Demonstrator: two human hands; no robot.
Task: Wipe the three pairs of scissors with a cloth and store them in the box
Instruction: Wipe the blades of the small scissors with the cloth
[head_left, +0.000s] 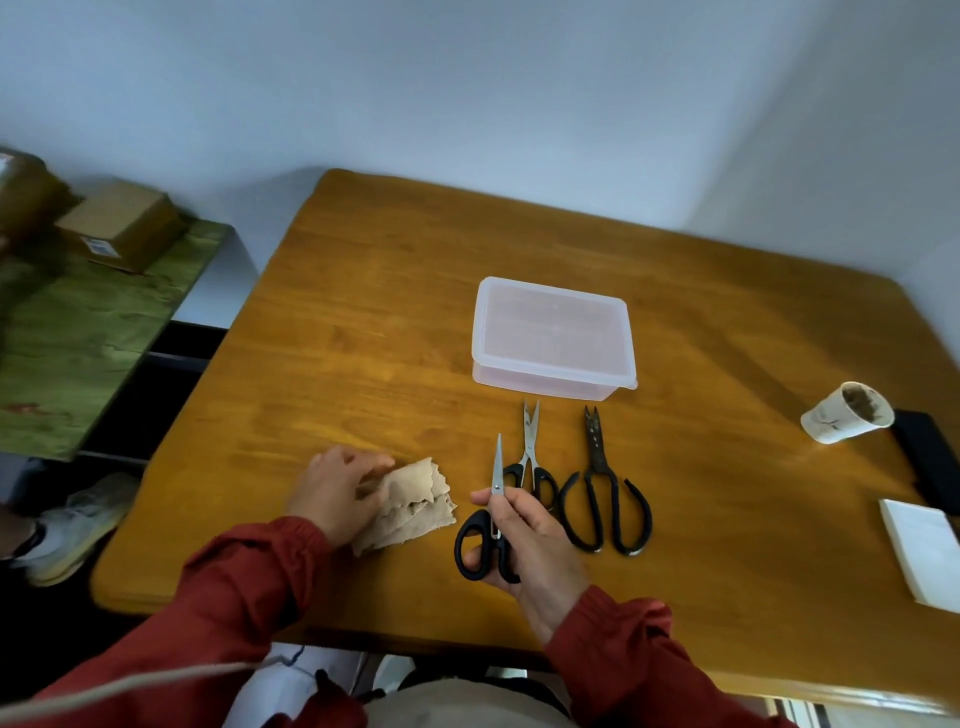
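Right hand (524, 540): fingers curled round the small black-handled scissors (496, 483); blades point away
Left hand (332, 493): grips the beige cloth (410, 504) on the table (363, 338); cloth is apart from the blades
Waiting: silver pair (530, 447) and large black pair (605, 493) lie before the box (553, 338)
Progress: box lid closed; it seems no pair is stored yet, so all three are left

Both arms reach forward in red sleeves (249, 577), forearms angled inward. The left hand (337, 493) lies palm down on the surface, fingers curled over the near edge of the cloth (415, 501), gripping it. Just right of it, the right hand (524, 535) is raised a little, thumb and fingers wrapped round the scissors (497, 467) near the pivot, blades pointing away from the wrist.
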